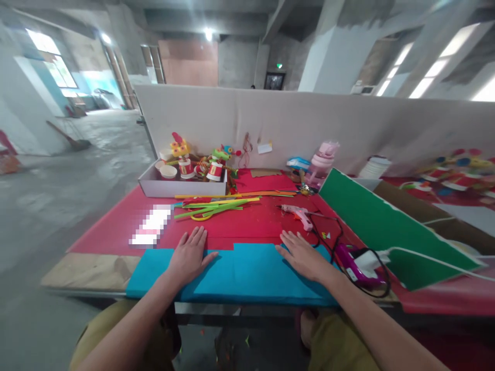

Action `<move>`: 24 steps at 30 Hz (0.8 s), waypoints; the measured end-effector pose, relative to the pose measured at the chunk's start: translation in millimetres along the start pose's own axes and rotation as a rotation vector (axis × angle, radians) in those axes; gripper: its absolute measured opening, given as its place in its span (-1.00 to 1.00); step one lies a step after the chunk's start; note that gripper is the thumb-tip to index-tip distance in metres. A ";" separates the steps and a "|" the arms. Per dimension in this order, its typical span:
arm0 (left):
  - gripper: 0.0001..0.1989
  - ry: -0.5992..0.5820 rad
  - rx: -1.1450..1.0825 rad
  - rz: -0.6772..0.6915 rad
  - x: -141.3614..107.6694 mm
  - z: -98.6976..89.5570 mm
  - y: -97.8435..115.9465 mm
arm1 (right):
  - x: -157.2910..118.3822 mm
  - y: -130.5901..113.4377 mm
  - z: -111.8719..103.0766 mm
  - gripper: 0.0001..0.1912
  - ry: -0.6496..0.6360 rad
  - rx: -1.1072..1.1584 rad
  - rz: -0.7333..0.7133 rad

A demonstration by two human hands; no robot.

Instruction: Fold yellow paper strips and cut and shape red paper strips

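Note:
My left hand [190, 257] lies flat on the blue sheet [247, 273] along the table's front edge, fingers spread and empty. To its right, my right hand [303, 257] also rests palm down with fingers apart, its fingertips close to the red covering [251, 226]. Beyond both hands lie yellow, green and orange strips [216, 207]. A pink glue gun [297, 214] is just past my right fingertips, its dark cord running right toward a purple device [358, 268] with a white plug. A pixelated bright rectangle [152, 224] lies left of the strips.
A white box [181, 188] holds paper cups and colourful figures at the back left. A green panel [386, 226] leans at the right, beside a brown box [421, 206]. A pink bottle [324, 159] stands before the pale partition [286, 118]. More figures [460, 170] are farther right.

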State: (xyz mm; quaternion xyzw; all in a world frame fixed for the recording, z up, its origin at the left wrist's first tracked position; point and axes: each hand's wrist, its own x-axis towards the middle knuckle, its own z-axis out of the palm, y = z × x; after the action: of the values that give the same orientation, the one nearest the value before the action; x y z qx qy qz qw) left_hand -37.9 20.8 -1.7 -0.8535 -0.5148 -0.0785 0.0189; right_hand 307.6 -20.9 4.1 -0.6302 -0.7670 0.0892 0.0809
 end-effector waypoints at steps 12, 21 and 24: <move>-0.45 0.072 -0.035 0.000 25.7 -34.0 -13.8 | 87.0 -111.0 41.3 -0.14 0.036 0.113 -0.200; -0.65 -0.036 0.070 0.047 137.0 -63.3 -68.7 | 82.9 -107.3 43.4 -0.16 0.016 0.054 -0.212; -0.63 -0.090 0.108 0.052 160.5 -47.7 -69.6 | 83.2 -107.7 43.8 -0.15 0.017 0.056 -0.215</move>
State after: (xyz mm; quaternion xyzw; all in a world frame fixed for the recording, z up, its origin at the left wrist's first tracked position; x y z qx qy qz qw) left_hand -31.3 188.6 66.6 -0.8670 -0.4962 -0.0114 0.0438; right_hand 178.6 38.7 -11.7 -0.5424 -0.8268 0.0961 0.1141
